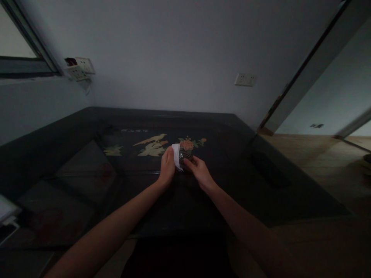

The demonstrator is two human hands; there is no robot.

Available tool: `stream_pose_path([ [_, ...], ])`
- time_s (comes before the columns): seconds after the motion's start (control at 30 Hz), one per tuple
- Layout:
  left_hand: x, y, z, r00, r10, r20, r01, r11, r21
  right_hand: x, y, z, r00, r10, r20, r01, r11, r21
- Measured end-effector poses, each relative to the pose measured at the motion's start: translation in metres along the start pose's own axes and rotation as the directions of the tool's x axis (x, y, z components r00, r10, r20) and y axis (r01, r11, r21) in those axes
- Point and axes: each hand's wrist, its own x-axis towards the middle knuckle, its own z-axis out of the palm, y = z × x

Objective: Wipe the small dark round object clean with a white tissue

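Observation:
Both of my hands meet above the middle of a dark, glossy table. My left hand is closed on a crumpled white piece, which looks like paper or tissue. Against its right side sits a small dark, shiny thing with bright glints, perhaps glass or plastic; its kind is too dim to make out. The fingers of my right hand pinch this dark thing from the right. My fingers hide part of both items.
Bird and flower pictures decorate the tabletop. A long dark shape lies at its right side. At the left edge is a white device with a cable. Wall sockets are behind, and wooden floor lies to the right.

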Motion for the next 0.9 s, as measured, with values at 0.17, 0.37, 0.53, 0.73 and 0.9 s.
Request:
stream_pose_path([
  [0.17, 0.014, 0.003, -0.004, 0.989, -0.138, -0.056, 0.120, 0.960, -0.252, -0.002, -0.004, 0.002, 0.999, 0.034, 0.014, -0.035, 0.997, 0.075],
  [0.37, 0.019, 0.008, -0.003, 0.944, -0.328, 0.014, 0.312, 0.880, -0.358, -0.005, -0.008, 0.005, 0.995, 0.033, 0.090, -0.047, 0.986, 0.161],
  [0.53, 0.014, 0.002, -0.003, 0.969, -0.227, 0.092, 0.241, 0.950, -0.198, -0.005, -0.009, 0.004, 0.991, 0.073, 0.110, -0.090, 0.982, 0.168],
  [0.73, 0.007, 0.001, -0.008, 0.999, 0.018, 0.048, -0.022, 0.996, 0.086, -0.004, -0.005, 0.003, 0.994, 0.071, 0.078, -0.083, 0.984, 0.160],
  [0.9, -0.002, 0.008, -0.006, 0.972, 0.214, 0.098, -0.232, 0.936, 0.266, -0.005, -0.003, 0.003, 0.998, 0.031, 0.063, -0.037, 0.994, 0.104],
])
